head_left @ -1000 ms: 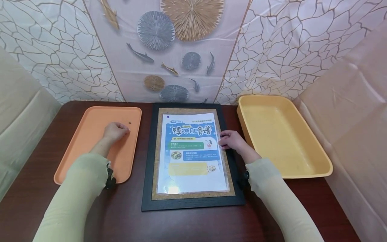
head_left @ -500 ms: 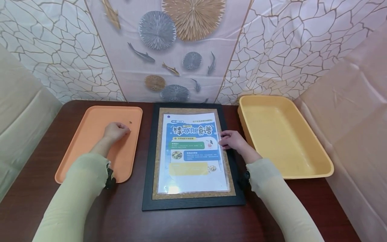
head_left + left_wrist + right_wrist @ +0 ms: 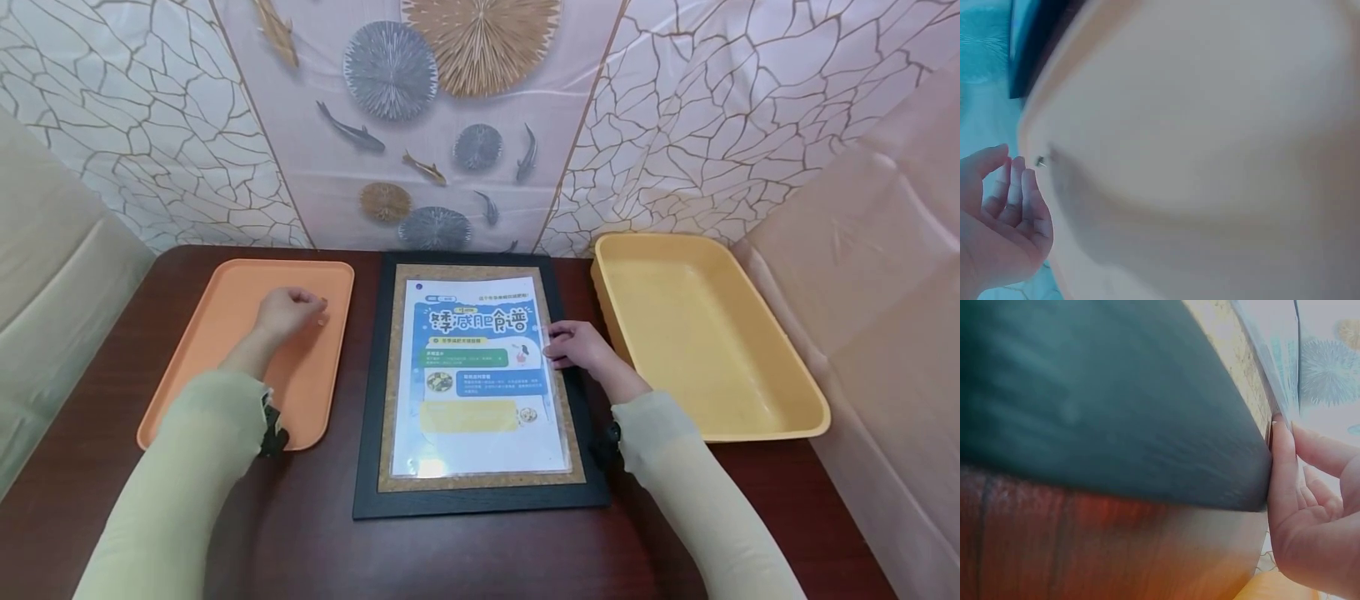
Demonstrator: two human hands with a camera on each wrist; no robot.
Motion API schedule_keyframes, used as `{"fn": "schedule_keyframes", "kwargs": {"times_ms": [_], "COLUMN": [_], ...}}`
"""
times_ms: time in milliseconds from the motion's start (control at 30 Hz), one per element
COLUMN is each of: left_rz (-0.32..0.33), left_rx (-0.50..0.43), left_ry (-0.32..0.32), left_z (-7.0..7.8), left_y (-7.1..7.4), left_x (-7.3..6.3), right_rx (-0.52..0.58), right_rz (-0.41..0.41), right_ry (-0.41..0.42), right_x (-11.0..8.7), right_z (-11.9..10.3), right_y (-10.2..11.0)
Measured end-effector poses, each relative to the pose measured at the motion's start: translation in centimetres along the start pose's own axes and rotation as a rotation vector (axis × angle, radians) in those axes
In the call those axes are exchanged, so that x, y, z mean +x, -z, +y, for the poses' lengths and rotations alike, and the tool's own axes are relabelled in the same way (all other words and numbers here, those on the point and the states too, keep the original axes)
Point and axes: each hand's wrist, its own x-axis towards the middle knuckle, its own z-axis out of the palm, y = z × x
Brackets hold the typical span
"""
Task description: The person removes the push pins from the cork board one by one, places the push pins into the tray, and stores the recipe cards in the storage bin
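Observation:
My left hand [image 3: 288,312] is over the orange tray [image 3: 225,333], its fingers loosely bent with nothing visible between them. In the left wrist view, a small brass-looking pushpin [image 3: 1040,161] shows on the tray just beyond the fingertips. On the right, my right hand [image 3: 576,346] pinches the right edge of a glossy printed sheet [image 3: 480,454]. The right wrist view shows that edge between thumb and finger, beside the cork. The sheet lies on a cork board [image 3: 487,483] with a black frame [image 3: 480,504]. A dark purple pin [image 3: 419,287] sits at the sheet's upper left corner.
A deep yellow bin [image 3: 705,333] stands at the right, next to my right forearm. Dark wooden table [image 3: 300,533] lies beneath everything. Patterned cloth [image 3: 420,125] hangs behind the table, with plain cloth at both sides.
My left hand has shifted slightly forward over the tray; the dark speck seen there before is now hidden in the head view. The right hand keeps its place at the sheet's edge.

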Motion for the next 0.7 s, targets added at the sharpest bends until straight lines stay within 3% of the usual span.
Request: {"fn": "schedule_keyframes", "kwargs": {"times_ms": [167,367,700], "left_rz": [0.009,-0.012,-0.058], "left_rx": [-0.021,-0.066,0.003], "left_ry": [-0.038,-0.076,0.007], "left_z": [3.3,6.9,9.9], "left_y": [-0.8,-3.1,-7.1], "left_x": [1.1,2.2,3.2], "right_rx": [0.000,0.014,0.016], "right_rz": [0.008,-0.001,0.006], "right_ry": [0.000,-0.005,-0.005], "right_x": [-0.1,-0.3,-0.2], "right_z": [0.1,-0.1,-0.1], "right_y": [0.2,0.1,0.0]}}
